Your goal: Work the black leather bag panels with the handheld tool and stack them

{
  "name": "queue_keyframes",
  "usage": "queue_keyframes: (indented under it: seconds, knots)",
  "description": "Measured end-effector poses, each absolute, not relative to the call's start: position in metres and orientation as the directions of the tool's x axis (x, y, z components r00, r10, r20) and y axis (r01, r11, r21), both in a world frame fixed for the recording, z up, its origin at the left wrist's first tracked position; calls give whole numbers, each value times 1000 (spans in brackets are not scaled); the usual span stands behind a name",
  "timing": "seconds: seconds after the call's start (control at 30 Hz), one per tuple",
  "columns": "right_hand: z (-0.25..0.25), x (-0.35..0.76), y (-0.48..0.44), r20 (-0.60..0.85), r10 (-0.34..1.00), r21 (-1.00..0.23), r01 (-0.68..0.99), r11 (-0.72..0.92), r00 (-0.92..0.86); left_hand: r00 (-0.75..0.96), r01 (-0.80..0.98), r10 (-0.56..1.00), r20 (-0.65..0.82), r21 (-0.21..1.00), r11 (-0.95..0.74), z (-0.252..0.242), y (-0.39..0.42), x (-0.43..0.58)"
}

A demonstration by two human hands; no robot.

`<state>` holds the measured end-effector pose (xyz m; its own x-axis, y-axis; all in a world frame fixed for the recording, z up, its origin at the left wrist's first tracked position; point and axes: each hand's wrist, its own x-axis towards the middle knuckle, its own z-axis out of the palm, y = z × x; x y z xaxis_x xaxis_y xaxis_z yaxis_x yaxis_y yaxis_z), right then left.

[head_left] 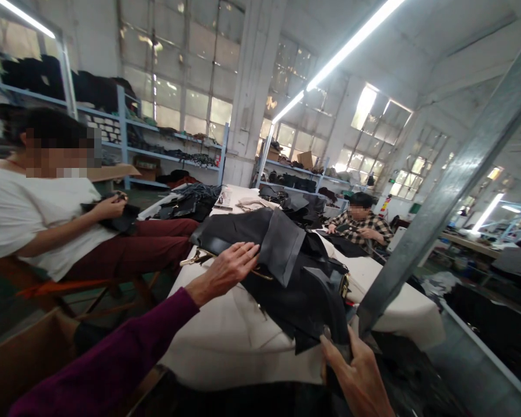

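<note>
My left hand (228,269), in a purple sleeve, reaches out and lies flat with fingers stretched on a pile of black leather pieces (295,272) heaped on a white table (226,336). A gold-coloured metal clasp (193,259) pokes out from under the pile just left of that hand. My right hand (358,376), at the bottom edge of the view, pinches the near corner of a black leather piece (334,333) between thumb and fingers.
A person in a white shirt (30,214) sits at the left handling dark material. Another person in a checked shirt (364,226) works at the table's far end. A slanted metal post (438,197) stands close on the right. Shelves (156,150) line the back wall.
</note>
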<state>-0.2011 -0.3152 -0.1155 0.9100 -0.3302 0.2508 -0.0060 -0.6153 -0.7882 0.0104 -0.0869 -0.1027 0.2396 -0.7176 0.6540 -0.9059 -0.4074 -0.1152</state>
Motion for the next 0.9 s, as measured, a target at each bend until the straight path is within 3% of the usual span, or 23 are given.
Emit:
queue_keyframes:
  seconds: [0.07, 0.17, 0.23, 0.33, 0.4, 0.47, 0.57, 0.67, 0.77, 0.9]
  knots:
    - [-131, -213, -318, 217, -339, -783, -44, -620, 916, 286, -879, -760, 584, -155, -450, -146, -94, 13]
    - [-147, -232, -316, 101, -344, -813, -123, -570, 933, 440, -862, -768, 465, -20, -506, -224, -99, 12]
    - [-151, -239, -311, 15, -313, -838, -158, -522, 950, 523, -848, -732, 437, 181, -498, -263, -98, 8]
    - [-153, -236, -303, -37, -249, -839, -166, -519, 968, 664, -719, -619, 420, 587, -373, -281, -95, 2]
    - [-155, -226, -299, -41, -200, -845, -141, -516, 979, 763, -493, -571, 303, 844, -210, -273, -95, 1]
    - [-160, -212, -293, -36, -151, -864, -107, -493, 988, 793, -213, -586, 164, 977, -15, -263, -98, 1]
    - [-173, -187, -284, -39, -82, -882, -73, -465, 996, 801, 38, -592, 86, 980, 193, -259, -102, 5]
    - [-184, -161, -273, -21, -49, -873, -42, -486, 999, 848, 72, -527, 53, 974, 214, -269, -103, 10]
    - [-188, -136, -266, 16, -56, -862, -15, -507, 998, 863, 8, -500, 68, 989, 148, -278, -102, 13]
    - [-180, -118, -276, 67, -148, -848, -22, -529, 987, 828, -244, -533, 175, 968, -61, -274, -101, 14]
